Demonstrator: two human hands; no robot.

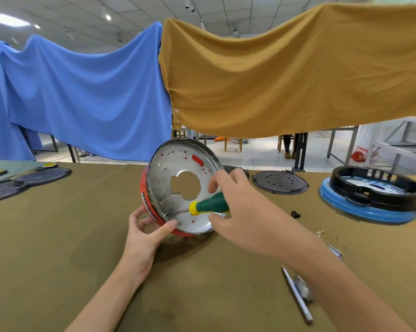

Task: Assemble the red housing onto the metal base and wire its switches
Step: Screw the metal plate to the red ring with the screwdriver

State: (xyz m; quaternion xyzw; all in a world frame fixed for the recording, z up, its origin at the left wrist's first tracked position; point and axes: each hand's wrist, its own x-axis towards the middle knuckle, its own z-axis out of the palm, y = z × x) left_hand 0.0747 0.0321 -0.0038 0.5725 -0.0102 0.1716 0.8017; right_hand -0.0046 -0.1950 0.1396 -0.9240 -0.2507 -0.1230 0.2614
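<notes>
The round red plastic housing (146, 200) with the shiny silver metal base plate (178, 168) seated in it stands tilted up on its edge near the middle of the olive cloth-covered surface (70, 236), open face turned toward the camera. The left hand (146, 232) grips the lower rim, thumb pressed on the metal lip and fingers curled around the red wall behind. The right hand (240, 207) is wrapped around a screwdriver with a green and yellow handle (208, 204); its thin shaft runs left and its tip meets a dark spot near the plate's lower left rim. A large keyhole-shaped opening sits in the middle of the plate, with small red dots and one red oval slot showing through its holes.

Toward the far right edge of the surface sits a blue round housing with a black ring on top (370, 195), well apart from the red one. Between them, near the far edge, lies a black round perforated plastic plate (280, 182). At the far left edge, several flat dark round covers (34, 178) lie overlapping. A small black part (295, 214) rests just right of the right wrist. Near the front right corner lies a slim silver pen-like tool (298, 295). Behind the surface hang a blue cloth (82, 92) and a mustard-yellow cloth (286, 75).
</notes>
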